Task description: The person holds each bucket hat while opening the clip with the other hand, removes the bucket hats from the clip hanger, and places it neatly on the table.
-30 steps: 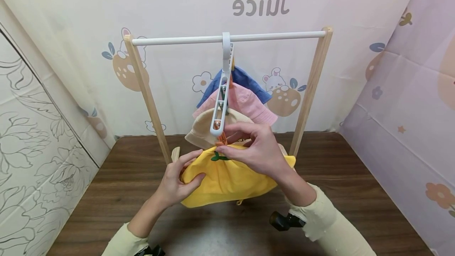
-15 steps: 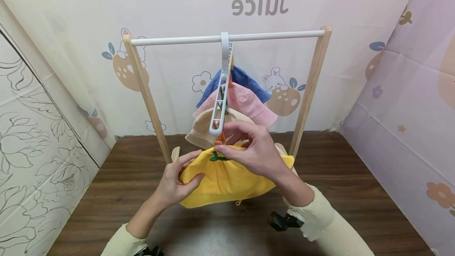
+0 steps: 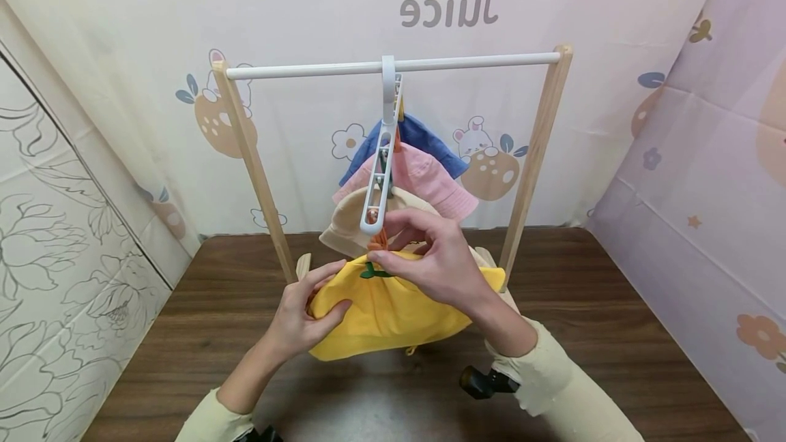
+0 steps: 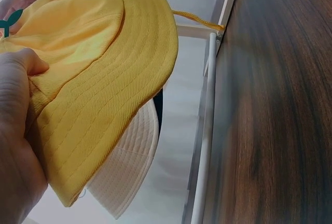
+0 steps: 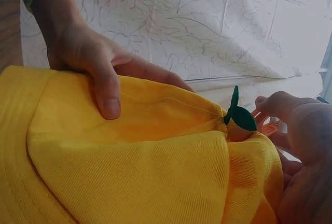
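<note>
On a dark wooden worktop [image 3: 614,333] walled in by printed cloth stands a small wooden rack [image 3: 252,155] whose white rail carries a white hanger [image 3: 382,155] with blue, pink and beige hats clipped down it. Below the hanger's lower end a yellow hat [image 3: 387,309] is held up between both hands: the left hand [image 3: 301,319] grips its left side, thumb pressed on the fabric. The right hand [image 3: 439,261] pinches the crown by the green leaf [image 5: 238,114], at an orange clip [image 3: 376,243].
</note>
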A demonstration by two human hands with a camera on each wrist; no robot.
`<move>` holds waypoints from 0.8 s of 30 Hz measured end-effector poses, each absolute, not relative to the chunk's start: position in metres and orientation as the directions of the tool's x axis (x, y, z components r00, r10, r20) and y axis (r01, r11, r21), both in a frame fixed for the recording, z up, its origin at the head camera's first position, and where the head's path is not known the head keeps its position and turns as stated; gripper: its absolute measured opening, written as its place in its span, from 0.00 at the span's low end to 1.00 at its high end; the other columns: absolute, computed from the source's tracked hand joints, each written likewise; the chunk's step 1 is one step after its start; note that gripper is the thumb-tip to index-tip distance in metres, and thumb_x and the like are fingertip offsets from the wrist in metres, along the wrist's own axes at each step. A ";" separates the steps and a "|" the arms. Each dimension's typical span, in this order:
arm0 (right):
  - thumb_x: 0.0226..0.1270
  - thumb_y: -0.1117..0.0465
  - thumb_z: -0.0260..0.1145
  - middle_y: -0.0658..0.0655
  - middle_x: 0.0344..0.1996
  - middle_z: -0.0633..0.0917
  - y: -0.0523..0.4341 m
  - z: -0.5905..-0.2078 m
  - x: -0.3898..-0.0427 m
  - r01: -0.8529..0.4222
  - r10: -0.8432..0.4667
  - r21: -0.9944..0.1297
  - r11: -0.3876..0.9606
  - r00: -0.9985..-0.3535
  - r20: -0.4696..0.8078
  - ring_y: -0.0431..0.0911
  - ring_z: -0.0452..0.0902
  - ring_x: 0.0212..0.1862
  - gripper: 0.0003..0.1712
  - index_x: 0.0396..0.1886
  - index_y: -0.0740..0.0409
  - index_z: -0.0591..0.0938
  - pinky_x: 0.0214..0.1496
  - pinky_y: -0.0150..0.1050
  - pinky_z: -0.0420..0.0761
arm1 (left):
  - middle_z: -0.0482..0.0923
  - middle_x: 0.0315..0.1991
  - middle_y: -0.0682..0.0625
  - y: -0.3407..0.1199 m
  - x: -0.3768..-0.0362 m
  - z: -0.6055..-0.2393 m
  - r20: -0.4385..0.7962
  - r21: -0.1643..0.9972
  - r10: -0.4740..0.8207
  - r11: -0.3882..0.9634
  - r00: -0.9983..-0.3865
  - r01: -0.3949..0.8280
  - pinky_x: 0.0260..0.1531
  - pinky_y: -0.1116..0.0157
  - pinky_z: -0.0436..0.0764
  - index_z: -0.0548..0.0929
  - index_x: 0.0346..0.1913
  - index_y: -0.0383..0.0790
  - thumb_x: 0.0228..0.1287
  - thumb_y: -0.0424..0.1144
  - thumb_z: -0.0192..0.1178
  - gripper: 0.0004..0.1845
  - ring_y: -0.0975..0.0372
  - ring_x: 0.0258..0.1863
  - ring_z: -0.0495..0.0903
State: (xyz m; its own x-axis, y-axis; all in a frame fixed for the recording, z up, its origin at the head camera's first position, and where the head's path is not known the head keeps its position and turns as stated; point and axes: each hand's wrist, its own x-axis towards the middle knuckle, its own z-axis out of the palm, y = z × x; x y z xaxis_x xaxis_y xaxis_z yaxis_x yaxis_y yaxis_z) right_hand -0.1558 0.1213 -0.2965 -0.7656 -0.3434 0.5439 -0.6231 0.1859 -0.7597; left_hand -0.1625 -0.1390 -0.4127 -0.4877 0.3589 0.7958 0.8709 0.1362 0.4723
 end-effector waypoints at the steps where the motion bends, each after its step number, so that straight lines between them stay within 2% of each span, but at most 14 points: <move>1: 0.66 0.70 0.81 0.61 0.48 0.95 0.121 -0.296 -0.156 -0.621 -0.343 -0.762 0.185 -0.767 0.542 0.44 0.94 0.40 0.21 0.59 0.62 0.90 0.45 0.39 0.95 | 0.91 0.46 0.28 -0.139 -0.162 -0.413 0.796 0.473 0.359 0.136 -0.488 0.870 0.26 0.74 0.84 0.75 0.73 0.33 0.49 0.12 0.75 0.45 0.61 0.27 0.85; 12: 0.66 0.71 0.81 0.62 0.46 0.94 0.118 -0.298 -0.158 -0.642 -0.340 -0.746 0.176 -0.751 0.567 0.44 0.93 0.39 0.20 0.58 0.64 0.90 0.44 0.41 0.95 | 0.92 0.46 0.28 -0.140 -0.163 -0.415 0.794 0.480 0.351 0.137 -0.496 0.866 0.26 0.74 0.84 0.76 0.72 0.32 0.49 0.12 0.76 0.44 0.61 0.28 0.85; 24: 0.67 0.71 0.80 0.62 0.45 0.95 0.116 -0.299 -0.159 -0.655 -0.331 -0.735 0.175 -0.742 0.583 0.42 0.91 0.39 0.18 0.56 0.65 0.90 0.43 0.36 0.93 | 0.92 0.46 0.28 -0.142 -0.163 -0.416 0.792 0.484 0.347 0.144 -0.502 0.863 0.26 0.74 0.83 0.76 0.72 0.31 0.50 0.12 0.75 0.43 0.62 0.29 0.84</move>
